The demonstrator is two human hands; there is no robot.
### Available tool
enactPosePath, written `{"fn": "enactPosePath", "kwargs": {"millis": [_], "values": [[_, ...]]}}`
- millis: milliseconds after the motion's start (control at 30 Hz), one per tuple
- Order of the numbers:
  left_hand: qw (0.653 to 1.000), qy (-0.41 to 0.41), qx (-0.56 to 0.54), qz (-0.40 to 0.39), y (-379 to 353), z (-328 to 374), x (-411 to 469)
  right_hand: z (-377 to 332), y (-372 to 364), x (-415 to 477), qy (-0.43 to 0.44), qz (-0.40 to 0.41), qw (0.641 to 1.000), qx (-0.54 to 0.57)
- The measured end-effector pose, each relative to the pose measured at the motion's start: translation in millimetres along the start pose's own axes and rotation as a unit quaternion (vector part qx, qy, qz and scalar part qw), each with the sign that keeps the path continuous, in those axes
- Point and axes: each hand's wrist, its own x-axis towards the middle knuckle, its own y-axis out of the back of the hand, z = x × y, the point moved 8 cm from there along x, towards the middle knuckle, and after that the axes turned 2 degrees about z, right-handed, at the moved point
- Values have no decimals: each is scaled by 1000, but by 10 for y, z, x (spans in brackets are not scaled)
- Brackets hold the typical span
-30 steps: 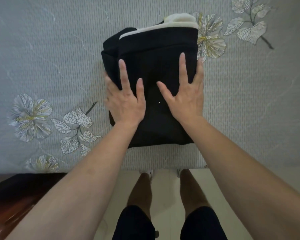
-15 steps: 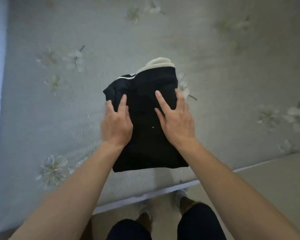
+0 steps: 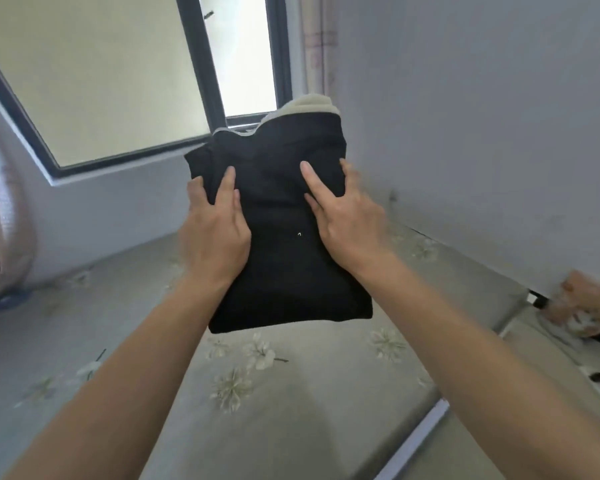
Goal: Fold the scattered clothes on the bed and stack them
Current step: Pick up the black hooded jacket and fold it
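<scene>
A folded stack of clothes (image 3: 284,271), black on top with a cream garment (image 3: 309,105) showing at its far end, hangs in the air above the bed (image 3: 264,427). My left hand (image 3: 215,233) holds the stack's left side, fingers lying on top and around the edge. My right hand (image 3: 347,216) holds the right side, index finger stretched over the black cloth. Both thumbs are hidden below the stack.
The grey floral bed sheet spreads below and ahead. A dark-framed window (image 3: 201,71) is in the wall behind the stack; a plain wall runs along the right. A pinkish curtain (image 3: 0,216) hangs far left. A blurred pale object (image 3: 582,306) lies by the right wall.
The stack lay flat on the bed under my two pressing hands. Now both hands have lifted it off the sheet, and my view has swung up toward the window.
</scene>
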Motion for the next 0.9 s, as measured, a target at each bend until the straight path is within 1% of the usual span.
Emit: {"fn": "enactPosePath", "kwargs": {"millis": [67,167,333,467,600,733,833,900], "values": [[1000,-9,-3,20,6,479,33,393,300,21,-3,21,1000,4],[999,-29,-14,34,-173,1355,-38,1190,679,-53,-5,32,999,-2],[996,-73,-49,15,-662,2943,-117,2698,1325,-193,-35,61,997,-31],[993,-96,-64,7,-1063,3904,-16,3681,1648,-149,-64,82,993,-49],[993,-92,-74,-15,-1748,4465,135,4499,1550,9,-67,81,992,-62],[992,-97,-78,-22,-2589,4989,353,5362,1167,301,-76,71,992,-77],[991,-91,-94,-34,-3334,5413,631,6075,870,691,-81,46,991,-95],[988,-82,-118,-58,-3840,5734,852,6563,735,981,-86,18,989,-115]]}}
